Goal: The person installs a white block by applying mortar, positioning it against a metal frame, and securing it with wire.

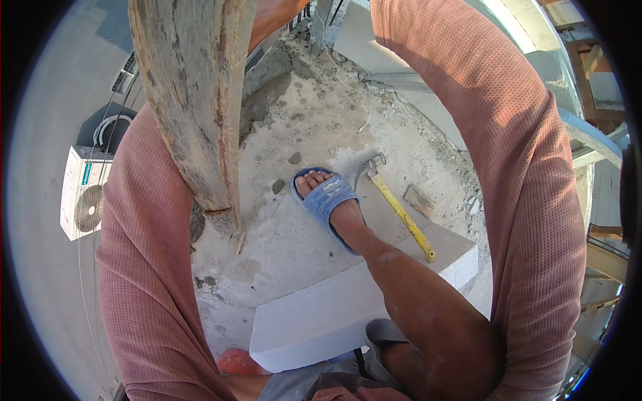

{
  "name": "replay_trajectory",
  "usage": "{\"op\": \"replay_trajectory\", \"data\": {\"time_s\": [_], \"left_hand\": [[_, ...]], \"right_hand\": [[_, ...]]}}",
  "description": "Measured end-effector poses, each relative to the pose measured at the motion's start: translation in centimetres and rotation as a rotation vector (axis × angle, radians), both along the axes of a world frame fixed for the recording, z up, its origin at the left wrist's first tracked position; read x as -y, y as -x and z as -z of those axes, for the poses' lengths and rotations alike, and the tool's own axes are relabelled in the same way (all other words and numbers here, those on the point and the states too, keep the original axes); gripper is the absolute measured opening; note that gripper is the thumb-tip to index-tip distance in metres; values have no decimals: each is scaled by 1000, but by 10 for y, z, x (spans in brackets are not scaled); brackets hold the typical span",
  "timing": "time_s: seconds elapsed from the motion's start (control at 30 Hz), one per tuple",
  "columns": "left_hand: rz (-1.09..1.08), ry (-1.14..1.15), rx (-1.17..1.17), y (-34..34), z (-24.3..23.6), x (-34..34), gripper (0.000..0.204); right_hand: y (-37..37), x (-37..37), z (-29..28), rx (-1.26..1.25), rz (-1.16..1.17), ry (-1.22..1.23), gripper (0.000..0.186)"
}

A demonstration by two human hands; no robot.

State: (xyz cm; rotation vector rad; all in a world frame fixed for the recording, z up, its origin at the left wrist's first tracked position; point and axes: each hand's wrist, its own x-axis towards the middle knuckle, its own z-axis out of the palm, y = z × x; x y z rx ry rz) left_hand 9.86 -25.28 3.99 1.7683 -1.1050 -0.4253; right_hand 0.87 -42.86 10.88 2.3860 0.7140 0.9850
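Observation:
Both my arms, in pink knit sleeves, reach up the picture. A bare stretch of my left forearm (274,17) shows behind a weathered wooden plank (184,100) at the top; both my hands are out of view. The plank slants down to the dusty concrete floor (274,247), with its lower end split. My foot in a blue slide sandal (324,200) is beside a claw hammer with a yellow handle (401,214). The hammer's handle end rests on a pale rectangular block (314,321) below my leg. A small wood offcut (419,199) lies right of the hammer.
An outdoor air-conditioning unit (83,190) with hanging cables is at the left, beyond my arm. A thin white cord (364,107) trails over rubble at the top. Pale slabs and a ledge (374,50) border the floor. Wooden framework (605,264) is at the far right. A red object (234,361) shows low down.

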Motion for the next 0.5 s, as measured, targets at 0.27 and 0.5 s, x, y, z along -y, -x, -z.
{"op": "replay_trajectory", "data": {"time_s": [0.27, 0.5], "left_hand": [[-219, -21, 241, 36, -29, 28, 38], [-322, 17, 496, 37, -24, 57, 39]], "right_hand": [[64, -9, -32, -97, 105, -326, 20], [42, 35, 42, -339, 119, -2061, 22]]}}
